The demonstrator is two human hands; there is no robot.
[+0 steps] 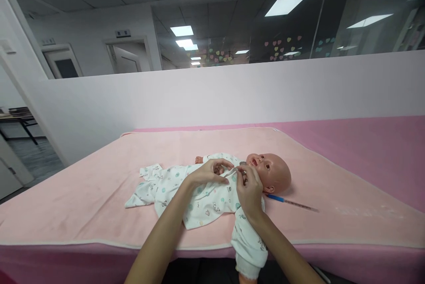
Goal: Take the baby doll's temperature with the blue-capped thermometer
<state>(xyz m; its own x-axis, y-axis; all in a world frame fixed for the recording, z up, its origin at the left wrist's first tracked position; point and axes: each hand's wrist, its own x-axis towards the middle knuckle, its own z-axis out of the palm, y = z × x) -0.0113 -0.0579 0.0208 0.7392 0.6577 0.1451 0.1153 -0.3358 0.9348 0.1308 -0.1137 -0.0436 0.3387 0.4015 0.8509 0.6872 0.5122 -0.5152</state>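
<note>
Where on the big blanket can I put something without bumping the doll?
There's bare blanket left of the outfit, and more right of the doll, past the blue-ended stick. It's crowded at the outfit's upper front, where the left hand and right hand are.

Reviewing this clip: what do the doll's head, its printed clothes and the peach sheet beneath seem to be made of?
Doll's head: probably vinyl or hard plastic, smooth with a slight sheen; soft highlights show on the scalp.
Printed clothes: fabric, perhaps cotton knit, matte; they drape in loose folds.
Peach sheet: matte cloth, with soft wrinkles and a pale edging; exact weave unclear.
</note>
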